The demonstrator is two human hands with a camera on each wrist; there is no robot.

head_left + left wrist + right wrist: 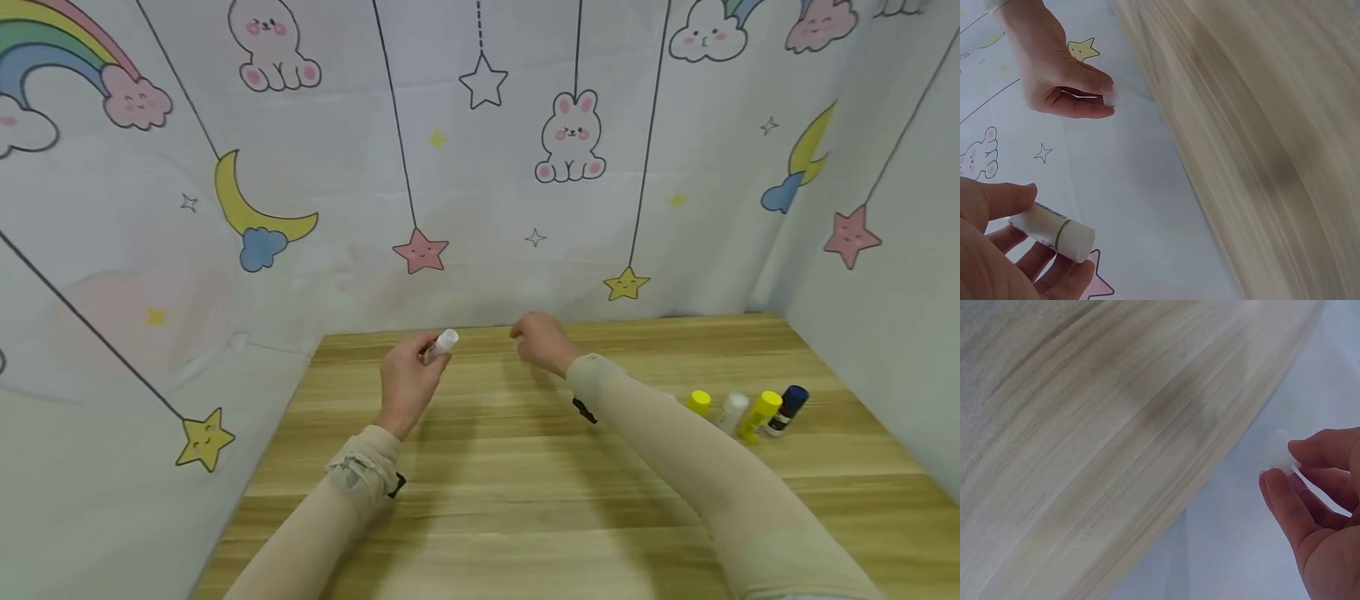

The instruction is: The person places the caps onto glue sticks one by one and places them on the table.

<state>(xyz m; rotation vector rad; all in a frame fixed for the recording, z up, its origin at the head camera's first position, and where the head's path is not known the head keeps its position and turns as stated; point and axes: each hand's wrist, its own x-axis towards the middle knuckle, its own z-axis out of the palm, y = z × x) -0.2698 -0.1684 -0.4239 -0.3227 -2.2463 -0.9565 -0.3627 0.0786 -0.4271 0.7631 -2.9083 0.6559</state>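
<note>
My left hand [406, 382] grips a white glue stick [441, 345] above the far left part of the table. In the left wrist view, dark print and a thin dark ring run round the glue stick [1054, 230], held between thumb and fingers. To the right of it, my right hand [542, 342] is raised over the table's back edge. Its thumb and fingertips pinch a small, whitish, translucent cap [1281, 453], also visible as a blurred pale cap [1110, 97] in the left wrist view. The two hands are apart.
On the right of the wooden table [495, 508] stand a yellow tube [699, 402], a white tube [733, 412], another yellow tube [761, 416] and a dark blue tube [787, 411]. My right sleeve partly covers this row. A printed curtain [495, 183] hangs behind the table.
</note>
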